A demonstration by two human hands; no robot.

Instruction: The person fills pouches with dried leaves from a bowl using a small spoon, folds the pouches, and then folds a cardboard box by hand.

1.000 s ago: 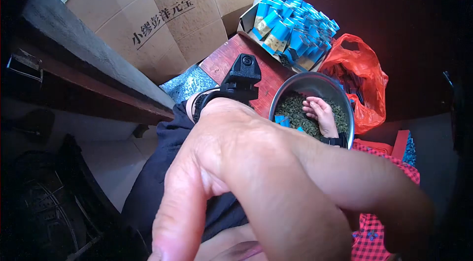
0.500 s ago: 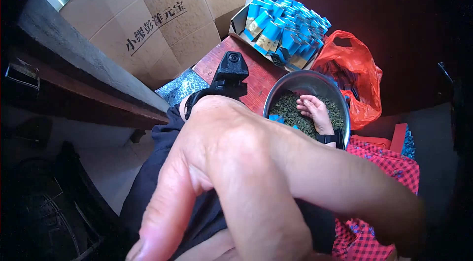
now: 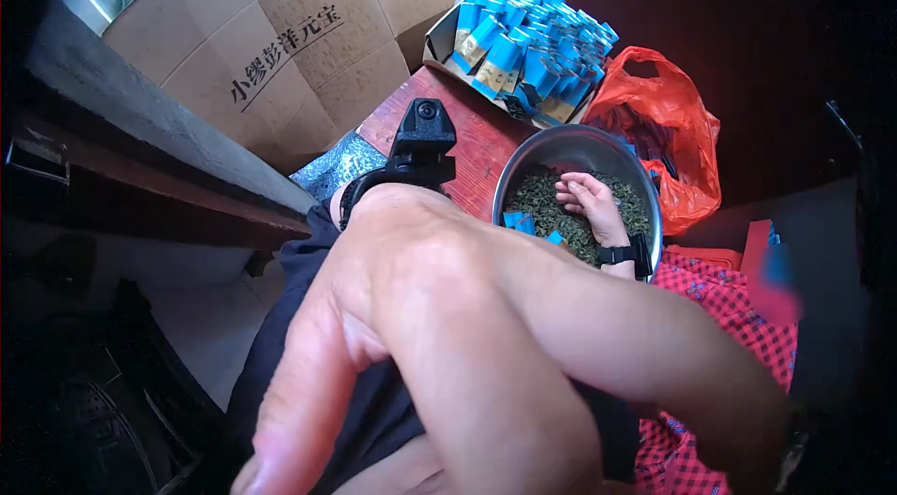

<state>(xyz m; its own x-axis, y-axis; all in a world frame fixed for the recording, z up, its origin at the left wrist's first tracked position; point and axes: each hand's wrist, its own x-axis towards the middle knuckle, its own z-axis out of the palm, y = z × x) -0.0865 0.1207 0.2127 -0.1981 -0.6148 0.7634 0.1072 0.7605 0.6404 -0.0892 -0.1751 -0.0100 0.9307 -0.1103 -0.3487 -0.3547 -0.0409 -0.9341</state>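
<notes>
My left hand [image 3: 439, 280] looms large, close to the camera, its back toward me. Thumb and fingers spread apart and bend downward; some tips run past the frame's bottom edge, and no object shows between them. Around its wrist sits a black strap with a small camera [image 3: 425, 135]. My right hand [image 3: 595, 207], loosely curled with its palm partly upward, rests over dark green dried leaves [image 3: 537, 196] in a metal bowl [image 3: 502, 182]. Nothing is visible in its fingers. Blue packets [image 3: 520, 222] lie among the leaves, partly hidden by my left hand.
A carton [image 3: 448, 61] full of blue-and-gold packets [image 3: 533, 37] stands on a red wooden table [image 3: 411, 103]. Right of the bowl is a red plastic bag [image 3: 691, 121] with dark packets. A large cardboard box [image 3: 271, 37] leans behind; red checked cloth [image 3: 719, 299] lies right.
The view has shifted slightly, so the scene sits a little further left and up. My left hand stays spread before the camera; my right hand remains over the leaves.
</notes>
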